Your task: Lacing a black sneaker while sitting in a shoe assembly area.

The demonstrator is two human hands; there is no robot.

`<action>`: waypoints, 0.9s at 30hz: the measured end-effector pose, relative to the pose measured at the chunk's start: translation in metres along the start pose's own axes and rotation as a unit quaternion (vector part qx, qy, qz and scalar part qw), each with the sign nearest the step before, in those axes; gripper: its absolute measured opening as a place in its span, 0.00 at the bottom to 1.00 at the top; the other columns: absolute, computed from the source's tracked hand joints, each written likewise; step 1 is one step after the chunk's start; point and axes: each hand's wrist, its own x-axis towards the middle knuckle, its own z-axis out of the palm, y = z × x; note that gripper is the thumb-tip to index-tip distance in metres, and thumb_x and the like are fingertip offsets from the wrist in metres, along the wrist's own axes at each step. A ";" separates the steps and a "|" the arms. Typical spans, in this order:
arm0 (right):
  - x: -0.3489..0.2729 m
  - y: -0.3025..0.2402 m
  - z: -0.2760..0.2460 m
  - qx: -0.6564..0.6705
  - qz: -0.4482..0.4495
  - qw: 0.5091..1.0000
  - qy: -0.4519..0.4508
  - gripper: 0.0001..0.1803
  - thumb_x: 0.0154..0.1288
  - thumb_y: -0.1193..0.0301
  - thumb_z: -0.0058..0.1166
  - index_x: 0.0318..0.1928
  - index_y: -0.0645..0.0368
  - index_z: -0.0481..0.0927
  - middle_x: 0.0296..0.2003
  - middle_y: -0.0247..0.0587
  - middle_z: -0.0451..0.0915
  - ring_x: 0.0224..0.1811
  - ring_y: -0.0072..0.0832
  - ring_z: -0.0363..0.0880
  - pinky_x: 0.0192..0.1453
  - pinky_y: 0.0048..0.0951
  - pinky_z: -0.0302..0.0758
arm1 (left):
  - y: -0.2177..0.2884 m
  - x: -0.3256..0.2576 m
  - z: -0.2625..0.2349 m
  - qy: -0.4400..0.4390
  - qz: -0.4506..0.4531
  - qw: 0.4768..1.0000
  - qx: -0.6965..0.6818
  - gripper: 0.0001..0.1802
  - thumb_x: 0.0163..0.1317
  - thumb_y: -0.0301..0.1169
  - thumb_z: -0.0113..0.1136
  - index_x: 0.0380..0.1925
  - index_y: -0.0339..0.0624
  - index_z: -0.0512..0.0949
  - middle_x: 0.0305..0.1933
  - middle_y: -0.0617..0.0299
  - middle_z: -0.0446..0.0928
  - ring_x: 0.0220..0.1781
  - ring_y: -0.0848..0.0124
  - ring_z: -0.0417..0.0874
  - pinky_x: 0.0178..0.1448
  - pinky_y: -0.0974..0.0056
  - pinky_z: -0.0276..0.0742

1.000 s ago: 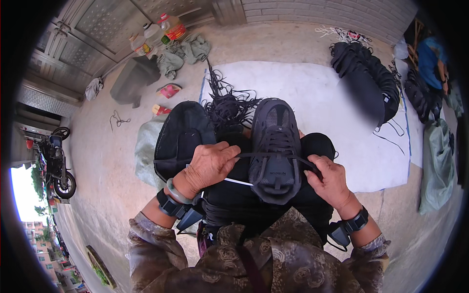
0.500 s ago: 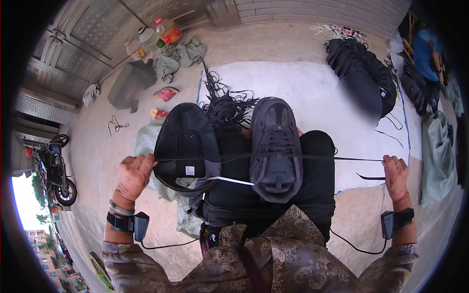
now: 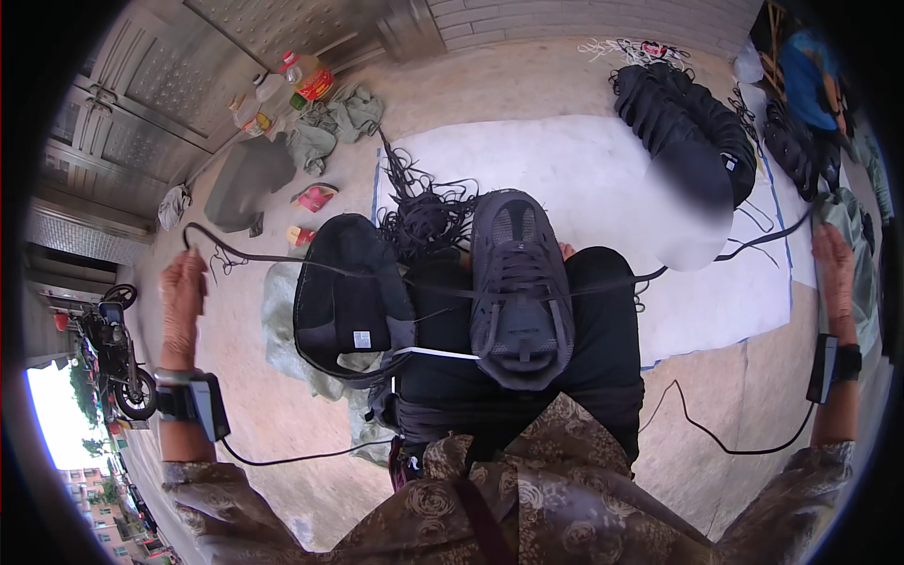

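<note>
Pulling one black lace taut across a dark shoe on the lap, arms spread wide.

One dark grey shoe rests sole-down on the person's black-trousered thighs; a second black shoe lies just beside it at the left knee. Beyond them a tangle of loose black laces sits on the near-left edge of a white sheet, and a heap of black shoes fills its far-right corner. Left hand is closed around one lace end; right hand grips the other.
</note>
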 end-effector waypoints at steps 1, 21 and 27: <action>-0.037 -0.044 0.054 -0.001 0.072 0.983 -0.167 0.11 0.66 0.65 0.53 0.43 0.56 0.82 0.29 0.24 0.78 0.30 0.14 0.68 0.35 0.19 0.66 | 0.006 -0.028 0.021 -0.123 -0.027 0.991 -0.049 0.22 0.69 0.45 0.48 0.20 0.45 0.74 0.10 0.70 0.65 0.09 0.83 0.60 0.12 0.73 0.51; -0.228 -0.197 0.297 0.458 0.235 0.780 -0.355 0.08 0.65 0.74 0.55 0.28 0.61 0.75 0.27 0.30 0.77 0.26 0.13 0.72 0.28 0.17 0.71 | 0.087 -0.135 0.230 -0.358 -0.210 0.841 -0.347 0.15 0.70 0.40 0.49 0.29 0.43 0.75 0.14 0.71 0.64 0.10 0.84 0.55 0.14 0.76 0.49; -0.237 -0.198 0.295 0.501 0.184 0.788 -0.307 0.10 0.63 0.77 0.56 0.25 0.62 0.72 0.30 0.30 0.78 0.26 0.11 0.68 0.30 0.17 0.70 | 0.082 -0.148 0.222 -0.335 -0.192 0.833 -0.396 0.09 0.69 0.36 0.52 0.33 0.44 0.74 0.17 0.71 0.66 0.13 0.83 0.60 0.16 0.76 0.55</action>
